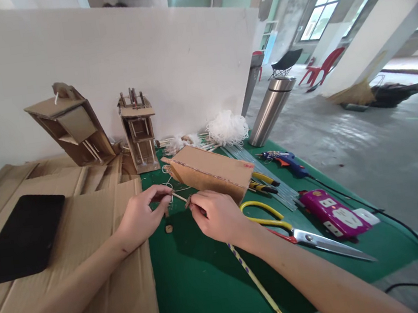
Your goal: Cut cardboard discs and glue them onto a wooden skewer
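Note:
Between thumb and fingers, my left hand [140,217] pinches one end of a thin wooden stick [179,197]. At the stick's other end my right hand [219,215] is closed on a small brown cardboard piece [187,201], partly hidden by the fingers. Whether the stick passes through that piece, I cannot tell. Just below the hands a small tan bead-like piece [169,229] lies on the green tabletop. A cardboard box [207,172] lies on its side right behind my right hand.
Left are cardboard sheets [112,272] and a black tablet [23,237]. Two cardboard models [74,124] stand behind. Yellow-handled scissors [321,244], a patterned stick [258,283], a purple power strip [336,214], a glue gun [284,161] and a steel flask [271,112] are right.

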Available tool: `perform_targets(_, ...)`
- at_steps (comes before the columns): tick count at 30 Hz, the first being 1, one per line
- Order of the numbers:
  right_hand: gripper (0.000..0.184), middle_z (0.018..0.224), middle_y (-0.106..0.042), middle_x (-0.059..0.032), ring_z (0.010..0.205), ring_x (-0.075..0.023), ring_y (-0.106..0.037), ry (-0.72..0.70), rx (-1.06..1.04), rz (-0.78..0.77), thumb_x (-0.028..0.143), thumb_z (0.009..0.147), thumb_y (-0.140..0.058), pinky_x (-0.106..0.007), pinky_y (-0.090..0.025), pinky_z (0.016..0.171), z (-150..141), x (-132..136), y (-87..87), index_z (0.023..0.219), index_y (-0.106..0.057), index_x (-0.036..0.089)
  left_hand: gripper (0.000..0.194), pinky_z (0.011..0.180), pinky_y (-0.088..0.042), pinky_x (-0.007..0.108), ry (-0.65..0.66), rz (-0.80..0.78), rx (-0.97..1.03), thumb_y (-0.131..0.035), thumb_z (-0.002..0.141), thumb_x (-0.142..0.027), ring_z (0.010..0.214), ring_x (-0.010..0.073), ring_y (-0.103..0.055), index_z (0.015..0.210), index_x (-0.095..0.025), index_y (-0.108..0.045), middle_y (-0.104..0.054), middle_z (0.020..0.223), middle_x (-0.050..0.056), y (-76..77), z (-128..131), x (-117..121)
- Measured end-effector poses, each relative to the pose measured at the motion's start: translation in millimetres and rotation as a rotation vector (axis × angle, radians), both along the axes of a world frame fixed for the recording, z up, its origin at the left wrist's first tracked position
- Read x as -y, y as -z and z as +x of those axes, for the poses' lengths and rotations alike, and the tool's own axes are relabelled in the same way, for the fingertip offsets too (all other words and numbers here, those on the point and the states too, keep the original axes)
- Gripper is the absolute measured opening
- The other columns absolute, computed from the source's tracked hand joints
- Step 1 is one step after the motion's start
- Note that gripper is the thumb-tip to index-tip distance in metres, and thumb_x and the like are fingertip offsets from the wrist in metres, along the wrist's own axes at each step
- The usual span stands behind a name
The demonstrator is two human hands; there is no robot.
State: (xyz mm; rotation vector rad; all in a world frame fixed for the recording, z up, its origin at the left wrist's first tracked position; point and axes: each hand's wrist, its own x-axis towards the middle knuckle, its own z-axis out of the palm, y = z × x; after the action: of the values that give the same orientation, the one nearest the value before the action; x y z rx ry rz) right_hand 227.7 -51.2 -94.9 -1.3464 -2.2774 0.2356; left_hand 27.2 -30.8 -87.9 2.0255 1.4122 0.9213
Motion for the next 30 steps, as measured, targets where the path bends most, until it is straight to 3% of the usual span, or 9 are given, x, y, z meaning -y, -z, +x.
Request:
perform_targets(9, 0.017, 0.073, -0.064, -0.0015, 0.069, -0.0156, -0.057, 0.005, -0.047, -0.019, 0.012, 0.088, -0.05, -0.026, -0.028, 0.057, -0.8, 1.2, -0.5, 0.074, -0.057, 0.019, 0.023, 0.084, -0.058, 0.034, 0.01, -0.082, 0.132, -0.06, 0.084, -0.037, 0.091, 0.0225, -0.072, 0.098, -0.024, -0.074, -0.077, 0.098, 0.003, 2.5, -3.8, -4.6)
perform_targets(20, 0.028, 0.066, -0.061, 0.0017, 0.058, -0.0109, -0.053, -0.043, -0.167, -0.076, 0.014, 0.095, -0.044, -0.021, -0.034, 0.054, -3.1, 3.9, 1.2, 0.069, -0.052, 0.019, 0.021, 0.089, -0.055, 0.034, 0.07, 0.067, 0.118, -0.058, 0.087, -0.032, 0.099, 0.0221, -0.069, 0.096, -0.021, -0.074, -0.075, 0.104, 0.006, 4.6, -3.9, -2.0)
perform_targets(30, 0.016, 0.076, -0.062, -0.0084, 0.075, -0.021, -0.054, -0.029, -0.026, 0.057, 0.01, 0.086, -0.047, -0.03, -0.026, 0.058, -2.0, 5.1, 7.5, 0.075, -0.056, 0.016, 0.024, 0.076, -0.058, 0.034, 0.069, -0.028, 0.067, -0.056, 0.086, -0.035, 0.086, 0.0222, -0.071, 0.094, -0.019, -0.072, -0.076, 0.097, 0.006, -0.1, -1.9, 1.4)
